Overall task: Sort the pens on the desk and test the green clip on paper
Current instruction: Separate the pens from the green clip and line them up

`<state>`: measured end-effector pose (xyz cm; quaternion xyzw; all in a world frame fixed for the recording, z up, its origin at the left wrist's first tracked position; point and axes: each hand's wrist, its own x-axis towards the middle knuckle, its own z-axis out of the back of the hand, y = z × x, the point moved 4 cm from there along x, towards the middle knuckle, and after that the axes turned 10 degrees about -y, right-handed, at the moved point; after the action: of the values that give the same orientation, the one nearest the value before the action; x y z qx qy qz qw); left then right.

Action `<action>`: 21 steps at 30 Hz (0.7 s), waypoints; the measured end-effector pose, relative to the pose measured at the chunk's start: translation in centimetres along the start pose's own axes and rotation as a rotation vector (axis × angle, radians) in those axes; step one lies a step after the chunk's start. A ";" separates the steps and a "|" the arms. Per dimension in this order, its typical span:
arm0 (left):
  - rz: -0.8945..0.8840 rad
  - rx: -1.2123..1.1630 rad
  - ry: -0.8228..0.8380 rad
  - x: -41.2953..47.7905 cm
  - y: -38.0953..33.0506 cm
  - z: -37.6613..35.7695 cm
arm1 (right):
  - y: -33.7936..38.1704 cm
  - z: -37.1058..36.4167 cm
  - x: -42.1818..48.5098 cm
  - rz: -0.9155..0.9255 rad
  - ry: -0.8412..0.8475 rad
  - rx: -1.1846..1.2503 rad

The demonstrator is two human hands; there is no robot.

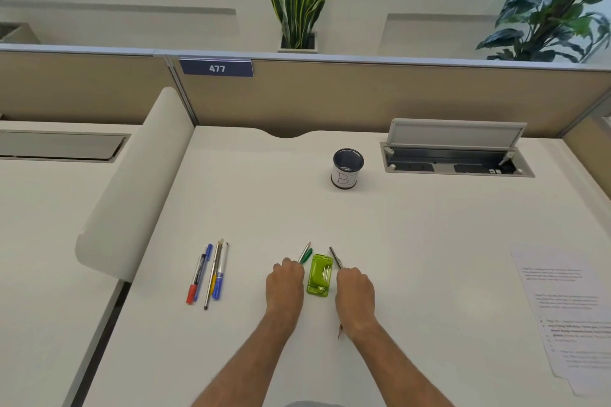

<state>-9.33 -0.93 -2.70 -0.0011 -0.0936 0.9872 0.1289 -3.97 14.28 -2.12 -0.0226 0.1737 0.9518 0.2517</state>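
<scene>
Just below the centre of the frame, the left hand (286,281) is seen knuckles up. Its fingers are curled down over the green pens (306,255), whose far ends stick out past the fingertips toward the upper right. The right hand (355,287) is curled in the same way around a dark pen (335,256), whose far end points up and to the left beyond the knuckles. A thin red tip (340,331) shows below this wrist; whether it belongs to the same pen cannot be told. Between the two hands, just beside each, the green clip (318,275) lies flat on the white surface (413,241).

To the left of the hands, well apart from them, a row of pens (209,271) is laid side by side. Among them are a red-capped one, blue ones and a silver one.

Further up the frame, above and to the right of the hands, a dark cup (347,168) stands upright, wrapped in a white label marked "B". To its right a cable tray (456,158) is set into the surface with its lid raised. At the right edge, printed paper sheets (568,314) lie flat.

Across the upper part of the frame runs a beige partition (363,92) carrying a number plate (216,68) that reads "477". Plants (297,0) are seen behind it.
</scene>
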 end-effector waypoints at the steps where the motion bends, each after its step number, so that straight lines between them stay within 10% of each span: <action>1: 0.013 -0.004 0.001 0.0 0.0 0.2 | 0.0 0.1 0.0 -0.015 0.007 0.006; 8: 0.116 -0.057 0.013 0.3 0.6 1.1 | -0.8 1.3 1.2 -0.049 0.026 -0.010; 21: 0.580 -0.543 -0.057 -0.8 10.4 5.0 | 2.8 3.2 2.7 -0.349 0.223 0.817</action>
<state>-11.30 -11.89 0.25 -0.0342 -0.3507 0.9216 -0.1631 -7.52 14.42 1.44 -0.0528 0.5543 0.7404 0.3764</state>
